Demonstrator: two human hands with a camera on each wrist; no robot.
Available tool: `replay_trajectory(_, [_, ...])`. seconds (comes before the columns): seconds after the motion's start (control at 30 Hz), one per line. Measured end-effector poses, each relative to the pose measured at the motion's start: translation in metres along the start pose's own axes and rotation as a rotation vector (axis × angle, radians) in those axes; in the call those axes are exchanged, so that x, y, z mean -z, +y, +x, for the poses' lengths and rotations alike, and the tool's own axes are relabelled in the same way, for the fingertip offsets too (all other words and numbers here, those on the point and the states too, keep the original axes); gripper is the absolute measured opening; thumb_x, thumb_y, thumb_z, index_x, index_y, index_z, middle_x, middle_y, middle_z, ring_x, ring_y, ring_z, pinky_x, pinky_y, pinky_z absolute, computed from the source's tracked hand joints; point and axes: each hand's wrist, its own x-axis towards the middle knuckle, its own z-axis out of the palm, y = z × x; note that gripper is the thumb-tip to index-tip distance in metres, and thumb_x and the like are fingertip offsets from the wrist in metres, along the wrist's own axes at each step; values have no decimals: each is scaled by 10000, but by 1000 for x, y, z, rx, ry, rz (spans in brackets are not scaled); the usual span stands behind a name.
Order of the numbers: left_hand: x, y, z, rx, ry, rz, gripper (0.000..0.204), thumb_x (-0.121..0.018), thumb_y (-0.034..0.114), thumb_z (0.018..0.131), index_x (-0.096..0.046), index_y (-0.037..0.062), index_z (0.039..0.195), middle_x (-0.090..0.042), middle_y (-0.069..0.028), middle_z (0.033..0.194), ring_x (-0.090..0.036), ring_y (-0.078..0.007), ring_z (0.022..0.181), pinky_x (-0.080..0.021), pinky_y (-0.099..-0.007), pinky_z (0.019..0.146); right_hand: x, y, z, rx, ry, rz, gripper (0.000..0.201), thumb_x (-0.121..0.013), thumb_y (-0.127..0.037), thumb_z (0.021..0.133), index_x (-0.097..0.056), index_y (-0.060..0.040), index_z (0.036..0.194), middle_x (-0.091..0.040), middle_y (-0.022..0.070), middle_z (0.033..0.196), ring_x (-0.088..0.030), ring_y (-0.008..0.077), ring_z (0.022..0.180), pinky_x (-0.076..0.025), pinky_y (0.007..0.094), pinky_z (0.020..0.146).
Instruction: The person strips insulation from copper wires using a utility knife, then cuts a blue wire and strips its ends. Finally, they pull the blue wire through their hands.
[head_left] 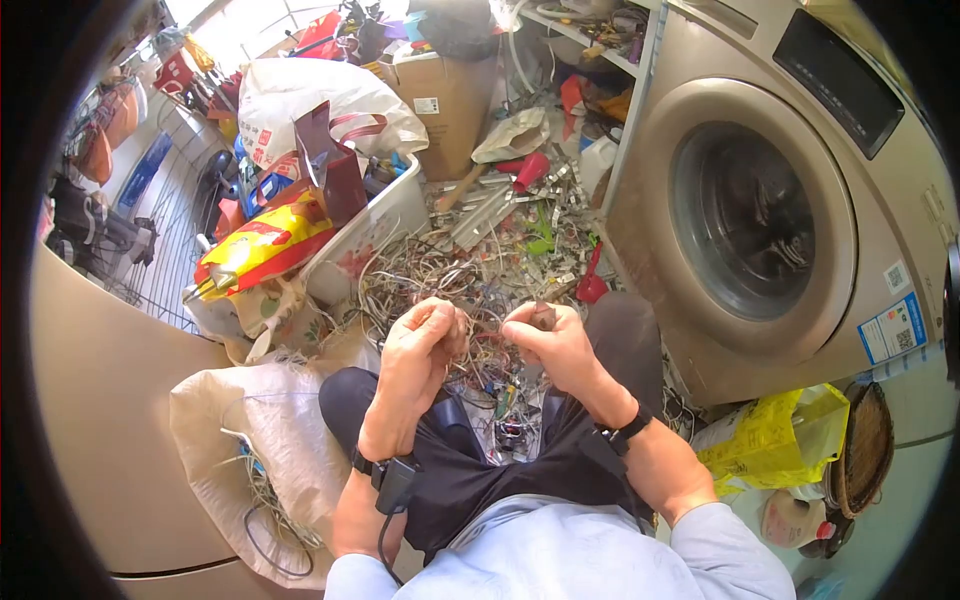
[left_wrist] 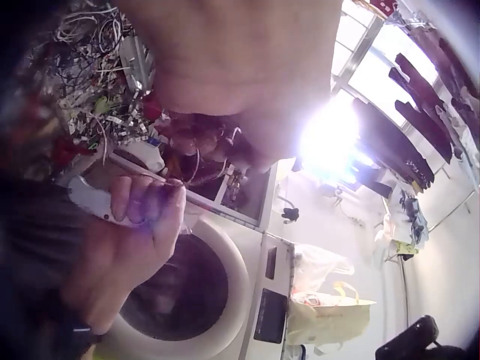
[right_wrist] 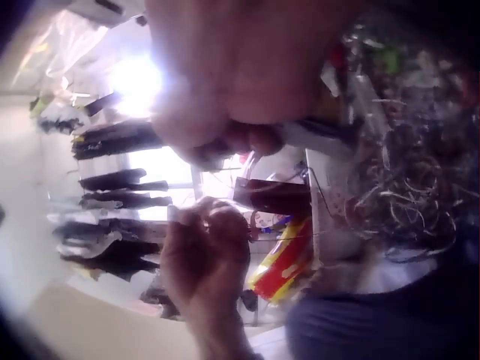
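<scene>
Over the lap, my left hand [head_left: 420,345] pinches a thin pale wire [left_wrist: 198,166] in its curled fingers. Facing it a short way off, my right hand [head_left: 562,348] has its thumb and forefinger together at the wire's other end. A flat silver-grey tool [left_wrist: 94,199] lies within the right hand's curled fingers in the left wrist view; I cannot tell its kind. Below both hands, a tangled heap of cables [head_left: 420,275] and small scrap spreads over the floor between the knees.
A washing machine [head_left: 640,200] stands close on the right. At the left are a white bin [head_left: 400,205] full of bags and a woven sack [head_left: 250,400] with wires. Metal strips [head_left: 485,215] and a red scoop [head_left: 592,280] lie ahead. A yellow bag [head_left: 770,440] sits behind at right.
</scene>
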Motion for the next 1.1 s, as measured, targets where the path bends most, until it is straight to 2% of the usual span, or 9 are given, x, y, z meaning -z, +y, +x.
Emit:
replay_trajectory(0.07, [-3, -4, 0, -28, 69, 0, 261, -583, 245, 1066, -594, 48, 895, -644, -102, 885, -625, -204, 809, -512, -335, 726, -9, 0, -6, 306, 195, -345, 102, -723, -98, 929, -710, 4, 933, -618, -45, 744, -542, 59, 622, -435, 253, 555])
replay_trajectory(0.2, [-23, -3, -2, -6, 175, -160, 298, -518, 287, 1096, -609, 52, 936, -714, -188, 1099, -698, -308, 1009, -571, -416, 883, -21, 9, -11, 556, 357, -611, 92, -702, -75, 933, -709, 17, 925, -669, 4, 765, -586, 60, 685, -478, 256, 611])
replay_trajectory(0.33, [-18, -20, -1, 6, 48, -304, 324, -484, 322, 1109, -579, 68, 930, -678, -122, 945, -658, -278, 878, -543, -391, 808, -30, 15, -15, 522, 321, -427, 104, -687, -78, 964, -725, 17, 949, -672, -2, 773, -583, 58, 682, -471, 251, 605])
replay_trajectory(0.4, [-18, -21, 2, 23, -5, -533, 362, -456, 326, 1121, -519, 82, 860, -570, -61, 789, -553, -221, 768, -483, -370, 773, -25, 14, -17, 428, 304, -357, 111, -677, -85, 979, -733, 9, 960, -663, -9, 767, -568, 48, 670, -453, 239, 592])
replay_trajectory(0.43, [-25, -18, 1, 49, 111, -556, 383, -443, 335, 1125, -488, 97, 828, -424, -21, 707, -434, -188, 696, -414, -343, 705, -20, 13, -18, 334, 291, -285, 121, -667, -93, 995, -741, 1, 972, -653, -16, 761, -553, 39, 657, -434, 227, 580])
replay_trajectory(0.57, [-13, -18, 0, 45, 46, -660, 391, -442, 342, 1124, -495, 101, 821, -422, -8, 693, -375, -154, 650, -331, -309, 613, 7, 4, -15, 331, 304, -71, 215, -627, -201, 1046, -734, -29, 974, -522, -73, 655, -408, 19, 554, -307, 212, 494])
replay_trajectory(0.73, [-10, -23, 1, 46, 41, -620, 388, -440, 326, 1126, -487, 97, 816, -450, -27, 692, -391, -170, 652, -364, -328, 656, -3, -29, -22, 314, 235, -151, 191, -661, -177, 1022, -741, -14, 961, -558, -70, 669, -446, 12, 584, -337, 215, 520])
replay_trajectory(0.87, [-18, -26, 1, 41, 80, -517, 372, -452, 327, 1119, -483, 101, 825, -442, -22, 687, -417, -170, 652, -381, -331, 652, -13, -32, -7, 104, 90, -332, 156, -708, -140, 981, -737, 6, 938, -667, -36, 793, -556, 16, 716, -441, 203, 627])
replay_trajectory(1.1, [-23, -27, -4, 54, 123, -491, 374, -480, 349, 1108, -484, 110, 821, -458, -22, 693, -456, -188, 672, -404, -348, 685, -22, -27, 4, 177, 75, -88, 98, -708, -104, 956, -683, -11, 936, -625, -22, 755, -532, 38, 637, -406, 230, 547])
